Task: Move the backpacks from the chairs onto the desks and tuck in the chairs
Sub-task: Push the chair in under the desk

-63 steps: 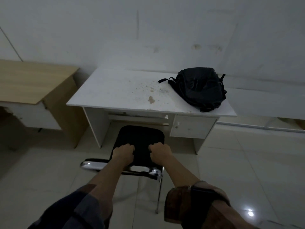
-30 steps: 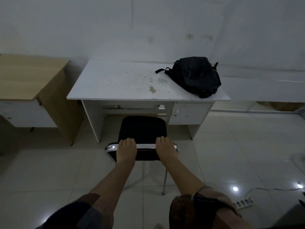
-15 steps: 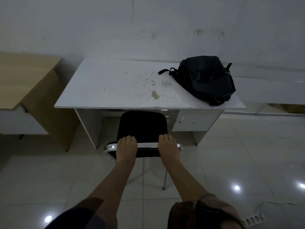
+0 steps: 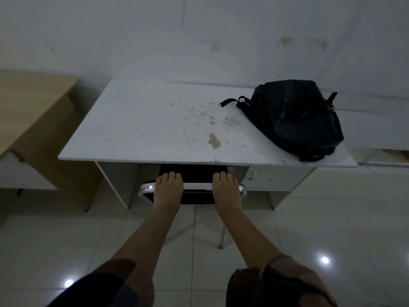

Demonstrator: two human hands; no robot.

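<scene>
Head view: both hands on the back of a black chair at a white desk.
The left hand and right hand rest on the chrome top rail of the chair, fingers curled over it. Its seat is mostly under the desk. A black backpack lies on the desk's far right side. A wooden desk stands to the left.

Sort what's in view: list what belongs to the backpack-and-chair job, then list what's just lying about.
Belongs to the job:
- black fabric backpack, lying on the desk's right end
- white rectangular desk
- black chair with chrome frame, seat partly under the desk
- left hand and right hand, fingers curled over the chair's back

Just lying about:
- light wooden desk at left
- brown stain on the white desk
</scene>
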